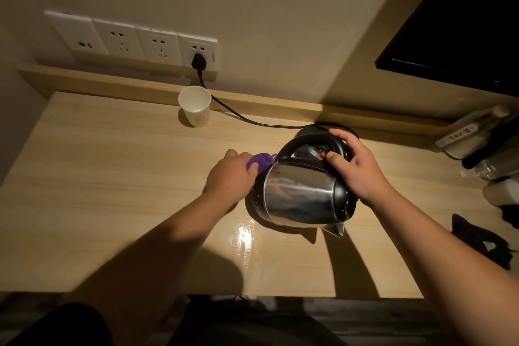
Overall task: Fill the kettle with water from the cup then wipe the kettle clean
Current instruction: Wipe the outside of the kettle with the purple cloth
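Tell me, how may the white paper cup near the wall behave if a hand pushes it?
The paper cup looks thin and light, so it probably slides or tips easily. It stands upright and narrows toward its bottom, which likely makes it top-heavy. Its walls may crumple under a firm squeeze. Whether water remains inside cannot be told.

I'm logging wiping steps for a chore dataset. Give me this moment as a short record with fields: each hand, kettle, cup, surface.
left hand: grips a purple cloth, pressed to the kettle's side
right hand: holds the black handle
kettle: steel, tipped, spout toward the person
cup: white paper, upright, near the wall, apart from the kettle
desk: pale wood, with a glossy patch by the kettle
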Demonstrator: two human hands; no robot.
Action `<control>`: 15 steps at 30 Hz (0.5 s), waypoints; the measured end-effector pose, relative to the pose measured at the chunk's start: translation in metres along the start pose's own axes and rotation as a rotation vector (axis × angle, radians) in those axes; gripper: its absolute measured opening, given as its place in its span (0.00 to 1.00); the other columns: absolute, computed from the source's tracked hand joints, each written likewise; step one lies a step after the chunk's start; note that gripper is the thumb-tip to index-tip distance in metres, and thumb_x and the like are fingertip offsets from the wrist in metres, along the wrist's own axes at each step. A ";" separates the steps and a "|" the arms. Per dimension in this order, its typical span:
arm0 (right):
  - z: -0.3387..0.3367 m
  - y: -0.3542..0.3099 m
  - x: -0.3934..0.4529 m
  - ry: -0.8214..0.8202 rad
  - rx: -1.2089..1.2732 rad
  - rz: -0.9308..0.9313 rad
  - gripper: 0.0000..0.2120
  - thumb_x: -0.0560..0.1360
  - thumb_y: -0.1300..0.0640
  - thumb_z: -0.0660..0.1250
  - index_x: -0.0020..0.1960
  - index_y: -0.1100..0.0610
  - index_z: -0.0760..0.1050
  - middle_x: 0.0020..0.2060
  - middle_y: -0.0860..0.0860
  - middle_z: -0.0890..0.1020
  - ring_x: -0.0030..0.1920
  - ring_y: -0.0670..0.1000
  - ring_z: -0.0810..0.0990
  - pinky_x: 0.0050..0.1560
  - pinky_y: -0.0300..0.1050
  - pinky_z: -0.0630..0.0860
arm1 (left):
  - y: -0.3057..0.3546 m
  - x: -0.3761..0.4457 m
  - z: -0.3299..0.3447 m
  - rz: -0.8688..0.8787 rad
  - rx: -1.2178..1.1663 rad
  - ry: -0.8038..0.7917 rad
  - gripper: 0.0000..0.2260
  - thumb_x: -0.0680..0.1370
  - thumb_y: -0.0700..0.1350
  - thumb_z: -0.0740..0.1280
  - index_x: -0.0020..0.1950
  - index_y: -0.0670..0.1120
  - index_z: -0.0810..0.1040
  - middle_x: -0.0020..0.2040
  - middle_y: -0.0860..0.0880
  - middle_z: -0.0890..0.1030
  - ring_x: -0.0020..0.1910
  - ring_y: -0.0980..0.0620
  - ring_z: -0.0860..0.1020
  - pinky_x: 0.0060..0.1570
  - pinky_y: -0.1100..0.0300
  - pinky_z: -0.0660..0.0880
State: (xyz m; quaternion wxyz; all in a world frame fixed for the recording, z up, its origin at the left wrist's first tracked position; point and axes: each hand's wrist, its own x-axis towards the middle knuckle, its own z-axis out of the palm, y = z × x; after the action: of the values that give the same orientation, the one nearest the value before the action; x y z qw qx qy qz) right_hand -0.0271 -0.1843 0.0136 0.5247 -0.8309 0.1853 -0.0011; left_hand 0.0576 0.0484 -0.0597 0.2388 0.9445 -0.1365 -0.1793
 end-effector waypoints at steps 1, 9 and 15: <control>0.000 0.000 0.001 0.003 -0.008 0.002 0.21 0.79 0.60 0.66 0.69 0.46 0.69 0.55 0.45 0.78 0.49 0.45 0.82 0.44 0.38 0.79 | 0.005 -0.007 -0.001 0.027 -0.061 0.029 0.15 0.82 0.54 0.55 0.62 0.50 0.74 0.57 0.48 0.72 0.42 0.52 0.75 0.40 0.59 0.73; 0.005 -0.003 0.007 -0.014 -0.030 -0.028 0.19 0.81 0.57 0.65 0.71 0.50 0.70 0.60 0.49 0.78 0.56 0.47 0.79 0.51 0.42 0.80 | 0.091 -0.065 0.004 0.446 -0.079 0.220 0.16 0.80 0.53 0.60 0.66 0.51 0.73 0.59 0.48 0.73 0.53 0.49 0.73 0.51 0.54 0.74; 0.004 -0.002 0.005 -0.005 0.015 -0.001 0.17 0.82 0.53 0.63 0.70 0.48 0.71 0.61 0.52 0.78 0.56 0.51 0.81 0.49 0.48 0.82 | 0.073 -0.056 0.017 0.447 -0.014 0.288 0.14 0.80 0.52 0.60 0.63 0.49 0.75 0.56 0.47 0.75 0.52 0.48 0.74 0.50 0.54 0.73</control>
State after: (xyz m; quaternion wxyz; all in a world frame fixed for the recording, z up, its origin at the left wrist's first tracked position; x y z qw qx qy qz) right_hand -0.0212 -0.1815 0.0128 0.5315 -0.8269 0.1835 -0.0008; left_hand -0.0120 -0.0006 -0.0218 0.2962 0.9050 -0.3051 0.0131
